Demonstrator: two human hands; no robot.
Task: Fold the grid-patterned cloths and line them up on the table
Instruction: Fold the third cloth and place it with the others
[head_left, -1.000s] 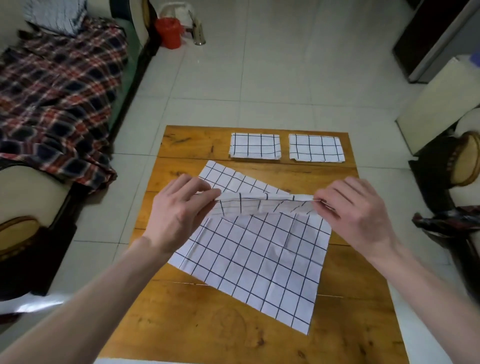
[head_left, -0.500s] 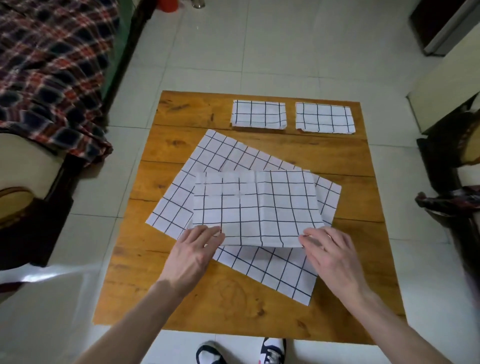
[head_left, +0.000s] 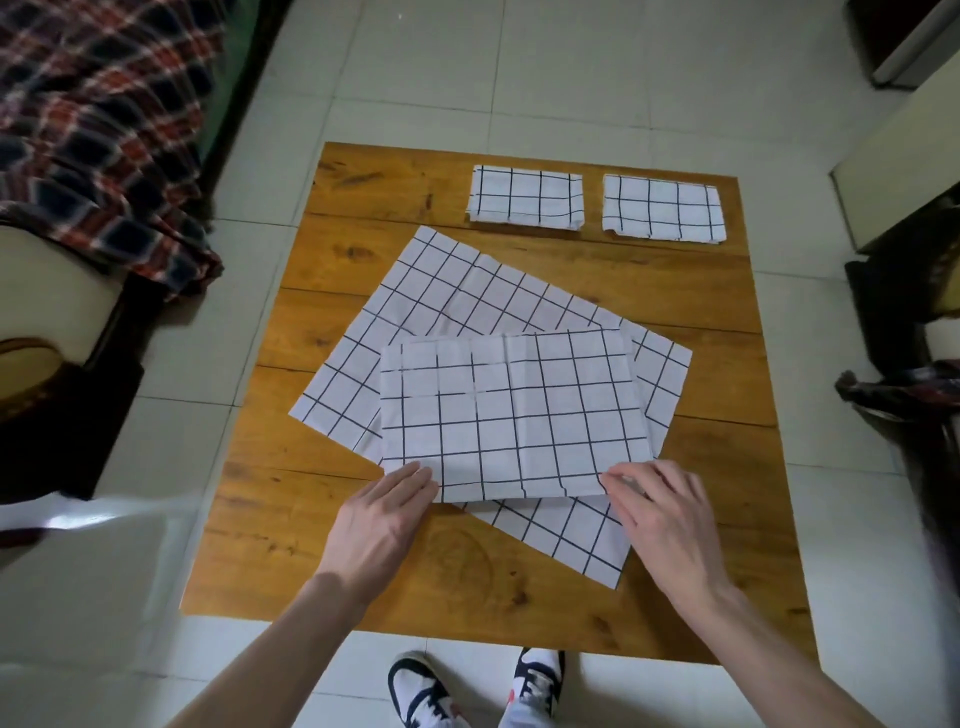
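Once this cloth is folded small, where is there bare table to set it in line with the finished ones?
Bare wood lies at the far left corner, left of the two folded cloths. The near table edge is bare too. The middle is crowded: half-folded cloth atop an open cloth.

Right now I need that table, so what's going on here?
A person is folding grid-patterned cloths on the wooden table. The left hand and right hand rest on the near corners of a half-folded cloth, which lies atop an unfolded cloth. Two folded cloths sit side by side along the far edge.
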